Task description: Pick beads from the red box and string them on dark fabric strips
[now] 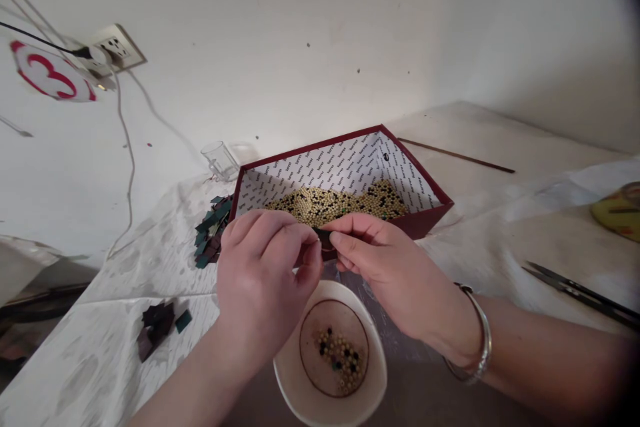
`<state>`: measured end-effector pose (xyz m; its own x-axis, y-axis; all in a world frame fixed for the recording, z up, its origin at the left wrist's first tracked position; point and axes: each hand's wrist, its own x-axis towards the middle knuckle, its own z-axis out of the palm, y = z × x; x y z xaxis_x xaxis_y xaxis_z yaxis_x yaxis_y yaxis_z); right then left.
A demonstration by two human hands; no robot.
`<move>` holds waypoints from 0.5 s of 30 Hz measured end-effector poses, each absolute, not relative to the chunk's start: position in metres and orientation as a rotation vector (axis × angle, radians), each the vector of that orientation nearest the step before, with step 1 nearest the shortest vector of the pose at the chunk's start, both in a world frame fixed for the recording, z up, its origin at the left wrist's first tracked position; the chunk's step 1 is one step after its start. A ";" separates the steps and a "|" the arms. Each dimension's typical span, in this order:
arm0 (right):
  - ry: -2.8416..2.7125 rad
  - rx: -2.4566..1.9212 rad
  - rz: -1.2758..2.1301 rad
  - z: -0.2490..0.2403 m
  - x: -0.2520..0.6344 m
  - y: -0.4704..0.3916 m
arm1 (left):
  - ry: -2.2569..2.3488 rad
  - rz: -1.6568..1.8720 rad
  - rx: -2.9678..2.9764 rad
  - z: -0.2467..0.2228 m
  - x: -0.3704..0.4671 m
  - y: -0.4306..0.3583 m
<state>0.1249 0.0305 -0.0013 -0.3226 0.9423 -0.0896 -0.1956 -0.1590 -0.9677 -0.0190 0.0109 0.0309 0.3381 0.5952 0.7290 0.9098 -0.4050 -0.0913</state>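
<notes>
Pinched between the thumb and fingers of my right hand (pixel 377 257) is a small dark green piece (pixel 324 236), flat or folded. My left hand (pixel 267 267) is closed in a pinch at the left end of that piece; what its fingertips hold is too small to make out. Both hands meet just in front of a dark red box (pixel 420 177) with a white printed lining, which holds many cream and black beads (pixel 320 203). Below the hands stands a white bowl (pixel 377 373) with a small heap of similar beads (pixel 345 360) at its bottom.
Left of the box lie a pile of dark green and maroon pieces (pixel 213 230) and a glass mug (pixel 223 161). Nearer are a few dark pieces (pixel 157 327). Black tweezers (pixel 575 287) lie at right, a thin brown stick (pixel 457 155) behind. A wall socket (pixel 117 47) carries cables.
</notes>
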 end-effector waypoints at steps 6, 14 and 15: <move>-1.185 -1.006 1.607 -0.002 0.124 0.032 | -1.362 -0.822 -2.163 0.043 -0.025 0.005; -1.181 -1.011 1.567 0.002 0.124 0.034 | -1.326 -0.350 -2.735 0.055 -0.024 -0.027; -1.187 -1.012 1.563 0.002 0.124 0.034 | -1.343 -0.333 -2.762 0.055 -0.026 -0.027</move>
<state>0.1240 0.0338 0.0021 -0.2600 0.9618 -0.0853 -0.1760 -0.1341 -0.9752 -0.0262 -0.0269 0.0548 0.5993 0.7710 0.2152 0.7823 -0.6211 0.0469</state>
